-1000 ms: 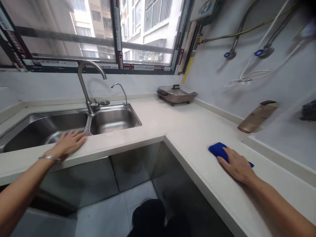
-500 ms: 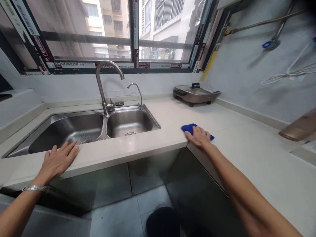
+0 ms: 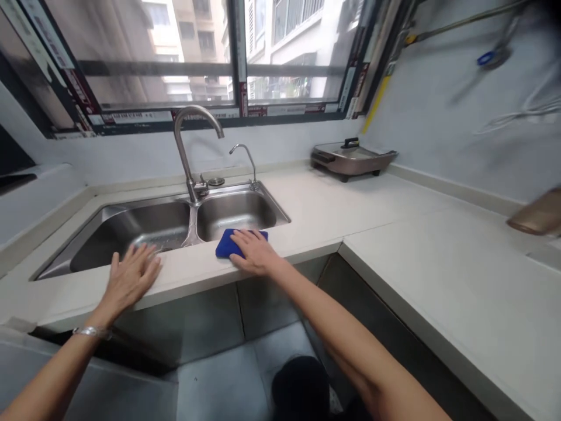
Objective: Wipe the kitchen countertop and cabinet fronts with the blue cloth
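My right hand [image 3: 255,251] presses a folded blue cloth [image 3: 225,246] onto the white countertop [image 3: 302,237], along the strip in front of the sink's right basin. Its fingers lie over the cloth and hide part of it. On the left, my left hand [image 3: 131,273] rests with fingers spread at the counter's front strip, holding nothing. Its fingertips reach the near rim of the left basin. The double steel sink [image 3: 193,225] lies just beyond both hands.
Behind the sink stand a tall curved faucet [image 3: 182,140] and a thin small tap [image 3: 250,158]. An electric pan with a glass lid [image 3: 355,161] sits in the back right corner. A brown object [image 3: 537,215] is at the right edge. Dark cabinets [image 3: 197,321] lie below.
My right hand has slid the blue cloth left along the counter, from the corner to the front of the sink. My left hand has shifted slightly; the view has moved a little.
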